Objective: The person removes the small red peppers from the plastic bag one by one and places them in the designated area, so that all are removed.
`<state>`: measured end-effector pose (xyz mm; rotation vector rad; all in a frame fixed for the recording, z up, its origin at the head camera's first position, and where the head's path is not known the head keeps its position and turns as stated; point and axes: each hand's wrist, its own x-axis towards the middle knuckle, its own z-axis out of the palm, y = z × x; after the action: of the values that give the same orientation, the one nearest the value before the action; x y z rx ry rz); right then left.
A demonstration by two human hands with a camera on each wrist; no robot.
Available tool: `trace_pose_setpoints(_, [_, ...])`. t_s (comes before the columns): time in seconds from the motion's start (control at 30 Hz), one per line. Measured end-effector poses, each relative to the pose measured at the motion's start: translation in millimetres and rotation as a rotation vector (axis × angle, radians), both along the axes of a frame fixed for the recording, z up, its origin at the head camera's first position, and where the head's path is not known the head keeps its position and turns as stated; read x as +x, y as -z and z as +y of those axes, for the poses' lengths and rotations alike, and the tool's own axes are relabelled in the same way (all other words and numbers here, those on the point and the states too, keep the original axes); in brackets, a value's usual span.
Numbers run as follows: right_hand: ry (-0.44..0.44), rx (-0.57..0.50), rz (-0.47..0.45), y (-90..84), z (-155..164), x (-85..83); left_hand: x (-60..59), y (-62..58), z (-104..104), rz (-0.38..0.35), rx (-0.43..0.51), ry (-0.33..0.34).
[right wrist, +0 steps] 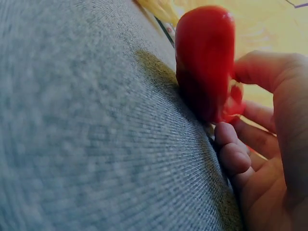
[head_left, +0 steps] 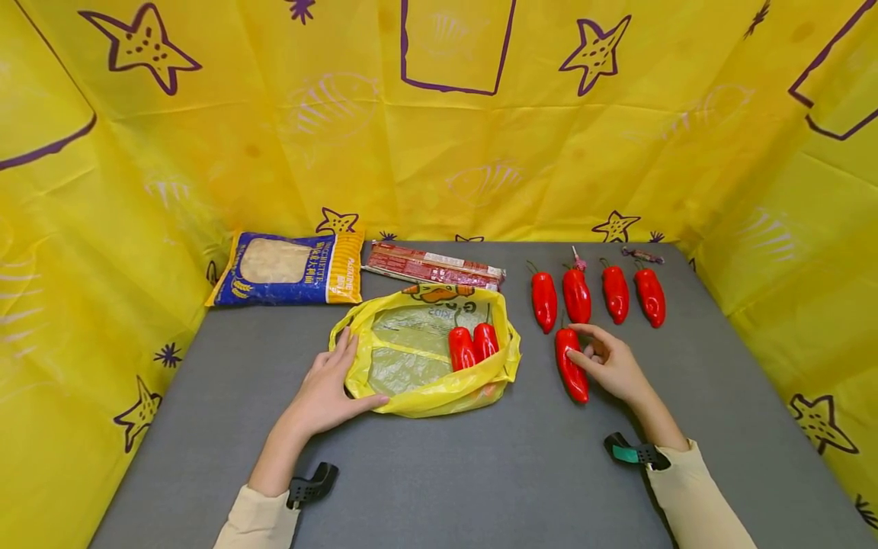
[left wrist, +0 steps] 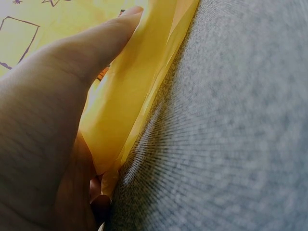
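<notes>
Glossy red pepper [head_left: 571, 372] is right of the yellow plastic bag [head_left: 439, 401]; right hand [head_left: 609, 363] pinches it near the stem end, thumb against fingers. Left hand [head_left: 326, 390], well apart, rests spread at the bag's left rim; two more peppers [head_left: 462, 349] inside. Judgement: slick skin may slip, so pinch firmly across the shoulder; brace the rim lightly, lest the limp mouth fold.

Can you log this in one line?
left hand: touching yellow plastic bag | right hand: touching red chili pepper | bag: two chili peppers
</notes>
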<state>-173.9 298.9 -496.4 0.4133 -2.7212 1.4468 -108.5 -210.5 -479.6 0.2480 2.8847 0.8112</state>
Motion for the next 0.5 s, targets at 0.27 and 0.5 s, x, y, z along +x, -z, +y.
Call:
trace_pose_setpoints(0.27, [0.009, -0.018, 0.021, 0.8, 1.0, 0.9, -0.5, 0.8, 0.2, 0.002, -0.007, 0.0])
trace_pose_setpoints(0.5, [-0.007, -0.045, 0.055, 2.7, 1.3, 0.6, -1.5, 2.1, -0.3, 0.006, -0.019, 0.002])
